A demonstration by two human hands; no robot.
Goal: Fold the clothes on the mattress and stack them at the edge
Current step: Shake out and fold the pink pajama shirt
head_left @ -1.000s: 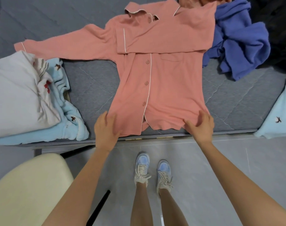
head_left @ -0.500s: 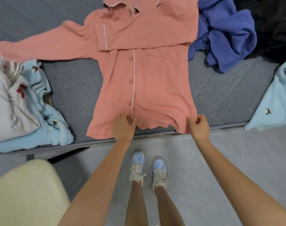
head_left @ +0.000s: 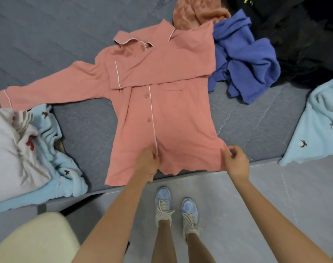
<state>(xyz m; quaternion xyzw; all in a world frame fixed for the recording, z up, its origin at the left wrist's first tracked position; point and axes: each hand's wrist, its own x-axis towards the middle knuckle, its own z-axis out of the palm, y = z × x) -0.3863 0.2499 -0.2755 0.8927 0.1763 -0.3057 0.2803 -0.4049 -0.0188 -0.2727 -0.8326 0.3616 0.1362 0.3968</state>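
A salmon-pink button shirt (head_left: 177, 114) with white piping lies face up on the grey mattress (head_left: 256, 126). One sleeve is folded across its chest; the other stretches out to the left. My left hand (head_left: 147, 163) pinches the shirt's hem at the white placket near the middle. My right hand (head_left: 235, 161) grips the hem's right corner at the mattress edge. A folded stack sits at the left edge: a white garment (head_left: 8, 147) on top of a light blue one (head_left: 66, 168).
A blue garment (head_left: 245, 59), a peach one (head_left: 196, 14) and a dark one (head_left: 304, 35) lie crumpled at the back right. Another light blue garment (head_left: 317, 126) lies at the right edge. A cream chair (head_left: 32, 240) stands at lower left beside my feet (head_left: 177, 205).
My left hand has slid from the hem's left corner rightward to the placket. My right hand has closed on the right corner of the hem.
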